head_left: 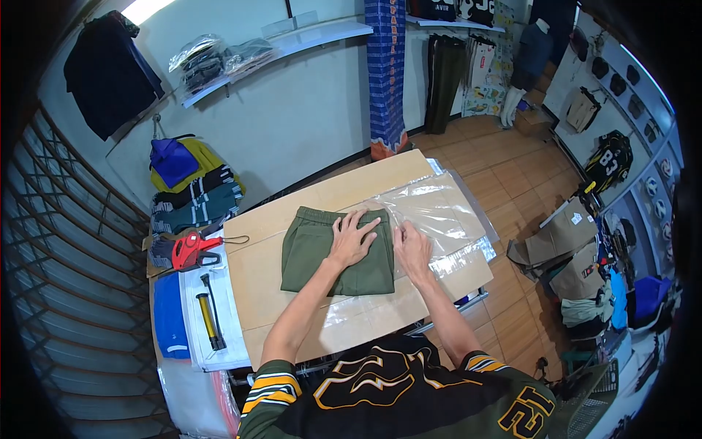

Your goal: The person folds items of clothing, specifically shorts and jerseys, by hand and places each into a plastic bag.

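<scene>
A pair of folded olive-green pants (314, 252) with an elastic waistband lies on the cardboard-covered table. My left hand (352, 240) rests flat on the pants near the waistband, its fingers spread. Just off their right edge is my right hand (413, 250), fingers curled in a pinch at the near end of a clear plastic bag (446, 208). The bag stretches away to the right over the cardboard, wrinkled and shiny. My right fingertips are partly hidden by the hand itself.
Left on the table are a red tape dispenser (196, 251), a yellow-and-black hand pump (210, 322) and a folded blue garment (170, 318). Stacked clothes (196, 194) stand behind them. A blue printed pillar (385, 73) rises beyond the table. Brown cardboard (552, 238) lies on the right.
</scene>
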A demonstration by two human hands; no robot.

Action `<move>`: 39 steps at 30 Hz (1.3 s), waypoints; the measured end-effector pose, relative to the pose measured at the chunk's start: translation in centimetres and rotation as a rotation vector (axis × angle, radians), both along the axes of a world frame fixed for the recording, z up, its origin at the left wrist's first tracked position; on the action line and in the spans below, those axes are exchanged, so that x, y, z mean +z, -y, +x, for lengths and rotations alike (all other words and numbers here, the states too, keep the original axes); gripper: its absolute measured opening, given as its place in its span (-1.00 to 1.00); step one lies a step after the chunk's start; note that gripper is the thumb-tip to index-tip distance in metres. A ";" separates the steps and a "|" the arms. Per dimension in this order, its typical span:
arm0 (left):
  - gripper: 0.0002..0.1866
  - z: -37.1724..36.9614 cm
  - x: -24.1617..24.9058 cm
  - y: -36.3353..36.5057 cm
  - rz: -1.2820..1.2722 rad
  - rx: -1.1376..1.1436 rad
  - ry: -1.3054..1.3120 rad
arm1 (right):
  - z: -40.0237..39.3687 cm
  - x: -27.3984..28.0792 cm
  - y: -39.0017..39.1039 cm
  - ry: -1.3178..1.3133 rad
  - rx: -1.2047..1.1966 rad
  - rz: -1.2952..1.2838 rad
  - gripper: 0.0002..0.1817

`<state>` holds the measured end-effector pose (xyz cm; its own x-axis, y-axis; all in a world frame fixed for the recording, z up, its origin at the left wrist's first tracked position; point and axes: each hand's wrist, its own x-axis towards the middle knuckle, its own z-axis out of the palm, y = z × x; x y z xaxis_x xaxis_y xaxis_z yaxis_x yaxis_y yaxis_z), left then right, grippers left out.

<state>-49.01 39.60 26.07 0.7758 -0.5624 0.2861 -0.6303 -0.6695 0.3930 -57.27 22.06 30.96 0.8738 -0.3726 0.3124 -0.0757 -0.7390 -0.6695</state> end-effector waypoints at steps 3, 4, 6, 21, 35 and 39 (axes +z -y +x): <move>-0.56 -0.2 0.3 -0.2 0.003 -0.073 -0.004 | -0.1 -0.4 -0.1 0.010 -0.003 0.043 -0.79; -0.56 -0.1 0.4 -0.2 0.000 -0.067 -0.007 | -0.1 -0.5 -0.2 0.008 0.003 0.041 -0.79; -0.56 -0.3 0.4 -0.2 -0.007 -0.083 -0.009 | -0.3 -0.9 -0.2 0.059 -0.008 0.055 -0.79; -0.52 1.3 -0.6 3.0 -0.259 0.326 0.034 | -5.7 -3.2 -0.4 -0.132 0.116 -0.013 -0.85; -0.38 -3.7 2.7 -6.6 -0.175 0.528 0.084 | -6.6 -3.1 -0.7 -0.106 0.065 0.063 -0.80; -0.26 -5.6 0.4 -9.7 -0.160 0.676 0.018 | -6.8 -2.2 -0.8 -0.145 0.093 0.087 -0.79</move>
